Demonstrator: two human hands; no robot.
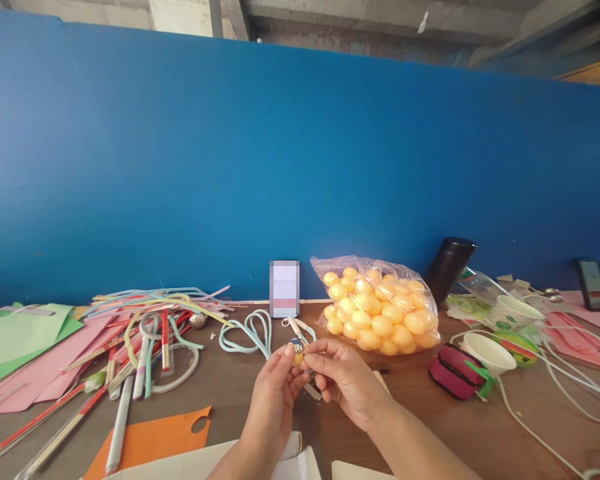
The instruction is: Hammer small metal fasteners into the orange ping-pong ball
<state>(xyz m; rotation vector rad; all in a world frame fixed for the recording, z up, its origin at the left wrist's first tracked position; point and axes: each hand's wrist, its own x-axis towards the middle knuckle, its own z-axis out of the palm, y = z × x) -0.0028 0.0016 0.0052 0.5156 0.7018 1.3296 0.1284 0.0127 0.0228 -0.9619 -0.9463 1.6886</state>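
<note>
My left hand (pixel 279 383) pinches a small shiny ball (pixel 297 347), silvery on top and yellowish below, between thumb and fingers. From the other side, my right hand (pixel 344 375) closes thumb and forefinger at the ball's right edge. The two hands meet over the table, fingertips almost touching. Beneath the fingers a small dark and pale item shows in part; I cannot make out what it is. Just behind the hands lie a light-blue cord (pixel 245 337) and a phone (pixel 285 290) with a blurred screen, leaning on the blue partition.
A clear bag of yellow balls (pixel 380 310) stands behind my right hand. Farther right are a black bottle (pixel 450 267), a magenta pouch (pixel 455 373), paper cups (pixel 490 353) and white cables. Left lie tubes, sticks, coloured paper (pixel 25 340), a silver ball (pixel 197 321) and orange card (pixel 155 433).
</note>
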